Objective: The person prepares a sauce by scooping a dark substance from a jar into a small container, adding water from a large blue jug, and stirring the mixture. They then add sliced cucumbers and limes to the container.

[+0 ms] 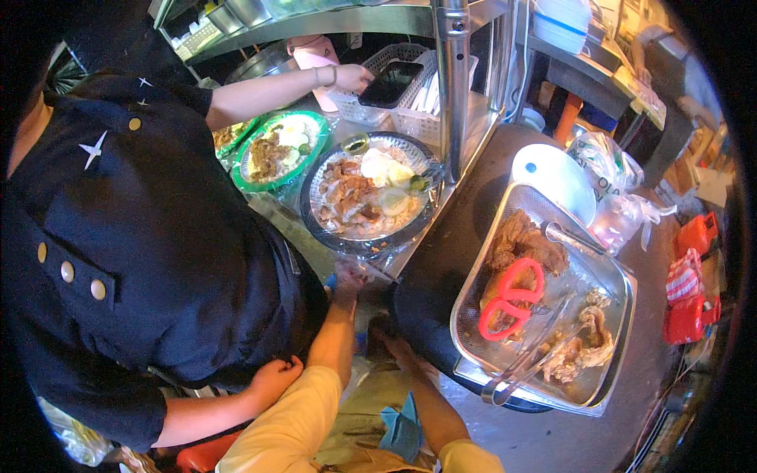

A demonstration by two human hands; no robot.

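My left hand (350, 277) is at the steel counter's front edge, just below a black plate (310, 216) lined with clear plastic. Its fingers are blurred by shine, so I cannot tell whether it grips anything. On that plate lie rice, chopped browned meat (346, 189), an egg (384, 168) and pale green slices. Lower down, in shadow beside the dark rounded table edge, is my right hand (385, 338); its fingers are mostly hidden. To the right, a mesh strainer basket (458, 307) holds fried meat (529, 242), red-handled scissors (513, 295) and metal tongs (532, 358).
A co-worker in a dark shirt (148, 236) stands close on my left, one hand (353, 78) at a white plastic basket (355, 109) with a phone (390, 84). A green plate (239, 177) holds food. A steel post (452, 88) rises at the counter edge. Plastic bags (627, 216) lie right.
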